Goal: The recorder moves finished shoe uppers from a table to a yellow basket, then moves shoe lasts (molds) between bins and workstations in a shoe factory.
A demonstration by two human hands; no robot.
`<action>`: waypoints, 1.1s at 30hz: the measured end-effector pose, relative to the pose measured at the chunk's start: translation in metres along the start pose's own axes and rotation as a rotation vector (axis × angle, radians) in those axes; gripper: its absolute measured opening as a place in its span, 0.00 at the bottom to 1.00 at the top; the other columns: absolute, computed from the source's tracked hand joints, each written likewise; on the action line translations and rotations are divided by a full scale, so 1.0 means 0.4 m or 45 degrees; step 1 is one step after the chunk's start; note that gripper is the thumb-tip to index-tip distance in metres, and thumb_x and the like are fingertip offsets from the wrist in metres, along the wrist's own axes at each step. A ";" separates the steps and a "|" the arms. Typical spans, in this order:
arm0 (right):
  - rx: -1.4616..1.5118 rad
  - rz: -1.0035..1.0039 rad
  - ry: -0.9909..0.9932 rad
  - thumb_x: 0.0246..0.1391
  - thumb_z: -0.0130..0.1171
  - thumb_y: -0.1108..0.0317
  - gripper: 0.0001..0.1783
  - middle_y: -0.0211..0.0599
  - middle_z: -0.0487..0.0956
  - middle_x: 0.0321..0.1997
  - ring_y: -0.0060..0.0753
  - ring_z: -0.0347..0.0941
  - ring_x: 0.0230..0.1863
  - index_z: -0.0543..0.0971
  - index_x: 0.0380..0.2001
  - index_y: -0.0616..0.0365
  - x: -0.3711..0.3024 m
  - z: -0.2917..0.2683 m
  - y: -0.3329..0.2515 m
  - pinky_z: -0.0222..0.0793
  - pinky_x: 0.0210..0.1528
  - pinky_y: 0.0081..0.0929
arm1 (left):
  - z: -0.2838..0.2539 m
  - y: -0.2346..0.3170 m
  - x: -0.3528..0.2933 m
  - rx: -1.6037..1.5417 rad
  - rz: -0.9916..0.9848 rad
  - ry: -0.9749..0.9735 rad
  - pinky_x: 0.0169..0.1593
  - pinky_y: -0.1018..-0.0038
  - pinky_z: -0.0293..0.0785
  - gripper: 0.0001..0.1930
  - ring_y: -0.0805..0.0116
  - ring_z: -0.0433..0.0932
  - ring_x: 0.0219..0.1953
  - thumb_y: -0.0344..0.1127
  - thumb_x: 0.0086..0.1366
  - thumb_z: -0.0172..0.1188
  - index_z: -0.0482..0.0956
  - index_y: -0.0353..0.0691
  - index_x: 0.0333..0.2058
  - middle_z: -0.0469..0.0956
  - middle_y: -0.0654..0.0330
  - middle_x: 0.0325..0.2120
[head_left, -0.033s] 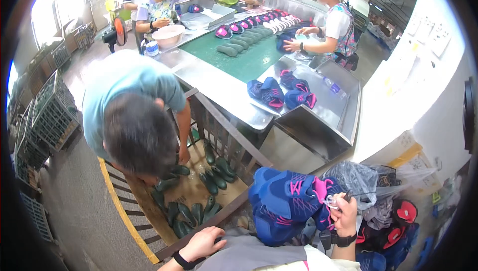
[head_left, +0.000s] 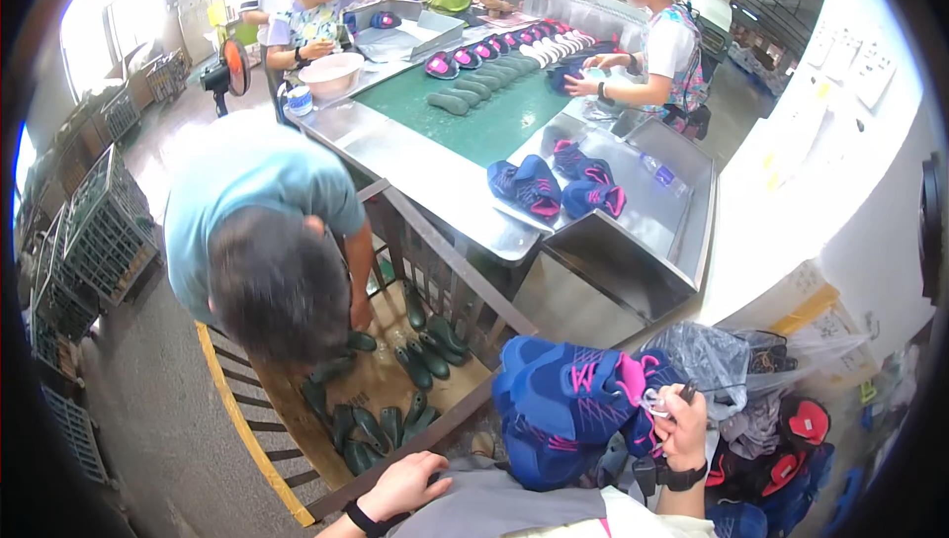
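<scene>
A bundle of blue shoe uppers [head_left: 563,390] with pink laces and pink lining rests against my lap at the right. Beside its pink collar, my right hand [head_left: 680,429] is closed on a small dark tool [head_left: 689,392]. White cord [head_left: 652,404] loops between these fingers and the uppers. I cannot tell how the cord is fastened. My left hand [head_left: 407,484] lies flat on the grey cloth [head_left: 494,506] over my lap, holding nothing. Just beyond it stands a slatted crate [head_left: 465,414] with several dark green shoe lasts [head_left: 413,367] on its floor.
A co-worker in a light blue shirt [head_left: 262,167] bends over the crate, one arm inside. A metal tray [head_left: 682,222] holds more blue uppers [head_left: 593,198]. Lasts and shoes line the green table [head_left: 474,123], with a co-worker [head_left: 667,74] beside it. Bags and red-black uppers [head_left: 786,469] lie right.
The bending co-worker's head and arm have shifted slightly lower over the crate. Both of my hands and the blue uppers stay almost where they were.
</scene>
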State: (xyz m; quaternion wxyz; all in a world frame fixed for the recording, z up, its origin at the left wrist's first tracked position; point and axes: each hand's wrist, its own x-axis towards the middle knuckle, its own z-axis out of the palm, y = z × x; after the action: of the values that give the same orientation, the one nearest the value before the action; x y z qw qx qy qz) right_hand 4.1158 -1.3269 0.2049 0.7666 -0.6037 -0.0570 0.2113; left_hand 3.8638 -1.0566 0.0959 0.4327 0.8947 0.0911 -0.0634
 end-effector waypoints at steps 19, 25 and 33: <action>-0.431 0.468 -0.234 0.48 0.58 0.67 0.09 0.19 0.66 0.13 0.09 0.53 0.10 0.71 0.20 0.58 0.110 -0.043 0.043 0.44 0.11 0.10 | 0.092 0.061 0.029 -0.165 -0.348 0.060 0.43 0.65 0.69 0.18 0.53 0.72 0.39 0.46 0.55 0.53 0.72 0.37 0.36 0.74 0.49 0.33; -0.315 0.411 -0.120 0.48 0.56 0.68 0.09 0.20 0.61 0.11 0.12 0.51 0.07 0.68 0.21 0.57 0.080 -0.062 0.061 0.44 0.08 0.13 | 0.111 -0.012 -0.001 0.105 -0.474 0.058 0.42 0.64 0.69 0.20 0.52 0.72 0.39 0.46 0.54 0.55 0.72 0.35 0.37 0.72 0.49 0.36; -0.277 0.368 -0.115 0.50 0.54 0.68 0.11 0.22 0.59 0.11 0.11 0.49 0.07 0.65 0.20 0.57 0.079 -0.052 0.052 0.44 0.06 0.13 | 0.157 -0.039 -0.031 0.072 -0.340 0.101 0.41 0.64 0.70 0.17 0.52 0.73 0.38 0.42 0.55 0.54 0.71 0.35 0.37 0.72 0.52 0.36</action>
State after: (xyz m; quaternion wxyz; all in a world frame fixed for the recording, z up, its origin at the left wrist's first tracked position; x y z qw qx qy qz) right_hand 4.1464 -1.3293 0.1745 0.6551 -0.6749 -0.0265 0.3387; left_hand 3.8463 -1.0979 0.0477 0.3911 0.8882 0.2245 -0.0876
